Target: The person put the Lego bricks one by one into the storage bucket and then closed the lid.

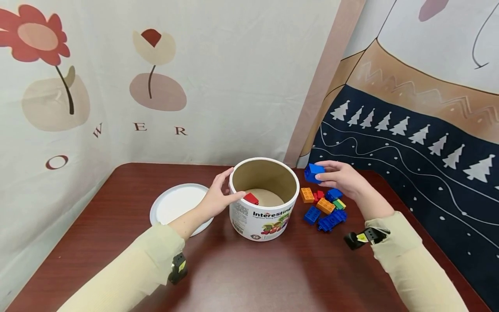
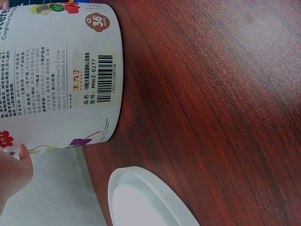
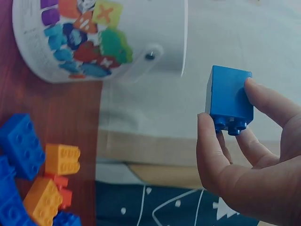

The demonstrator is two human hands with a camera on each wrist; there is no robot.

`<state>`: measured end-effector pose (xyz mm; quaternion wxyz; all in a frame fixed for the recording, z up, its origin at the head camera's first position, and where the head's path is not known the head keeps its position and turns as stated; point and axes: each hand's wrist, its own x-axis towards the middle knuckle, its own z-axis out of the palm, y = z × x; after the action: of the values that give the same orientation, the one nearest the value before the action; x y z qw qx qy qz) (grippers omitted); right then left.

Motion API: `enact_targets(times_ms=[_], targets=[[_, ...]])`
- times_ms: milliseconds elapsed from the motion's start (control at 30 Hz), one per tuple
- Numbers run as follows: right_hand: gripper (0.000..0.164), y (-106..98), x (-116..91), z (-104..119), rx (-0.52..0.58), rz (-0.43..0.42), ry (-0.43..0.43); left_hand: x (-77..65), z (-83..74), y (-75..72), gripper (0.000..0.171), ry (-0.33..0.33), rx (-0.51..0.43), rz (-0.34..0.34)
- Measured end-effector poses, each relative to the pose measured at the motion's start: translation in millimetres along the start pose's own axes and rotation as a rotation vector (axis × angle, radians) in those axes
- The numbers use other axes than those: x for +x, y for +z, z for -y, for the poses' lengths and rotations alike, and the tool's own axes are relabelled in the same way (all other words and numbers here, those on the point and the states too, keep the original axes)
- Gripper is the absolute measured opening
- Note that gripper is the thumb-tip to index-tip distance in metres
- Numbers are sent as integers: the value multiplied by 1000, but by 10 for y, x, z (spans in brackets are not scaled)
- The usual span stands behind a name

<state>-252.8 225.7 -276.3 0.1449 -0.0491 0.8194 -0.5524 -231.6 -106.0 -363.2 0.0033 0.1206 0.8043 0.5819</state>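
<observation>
A white bucket [image 1: 259, 221] with a printed fruit label stands upright on the table, its top uncovered. My left hand [image 1: 220, 195] grips its left side at the rim, the thumb lying near the front edge. Inside the bucket, a red block [image 1: 251, 198] shows just past that thumb. To the right, my right hand [image 1: 343, 177] pinches a blue building block [image 3: 230, 94] between thumb and fingers, raised above the loose blocks. In the right wrist view the block's studs point downward. Part of the bucket's floor is hidden by its front wall.
A white round lid [image 1: 177, 203] lies left of the bucket. Below my right hand several loose blocks sit in a pile, among them an orange block [image 1: 325, 206], a blue block [image 1: 312, 215] and a green block [image 1: 337, 204]. Printed cloth [image 1: 234, 86] hangs behind the table.
</observation>
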Motion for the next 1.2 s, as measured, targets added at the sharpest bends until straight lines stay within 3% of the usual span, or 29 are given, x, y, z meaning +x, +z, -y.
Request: enact_targets(times_ms=[433,767,1200], targets=[[51,341,129,197,20,84,-12,-20,-58,16,78,6,-6,-2],[50,596,219,213,-6,140,-21,-17,0,21,80,0,-2,-10],[49,569,204,210,65,110,-52,-17,12,15,80,-7,6,-7]])
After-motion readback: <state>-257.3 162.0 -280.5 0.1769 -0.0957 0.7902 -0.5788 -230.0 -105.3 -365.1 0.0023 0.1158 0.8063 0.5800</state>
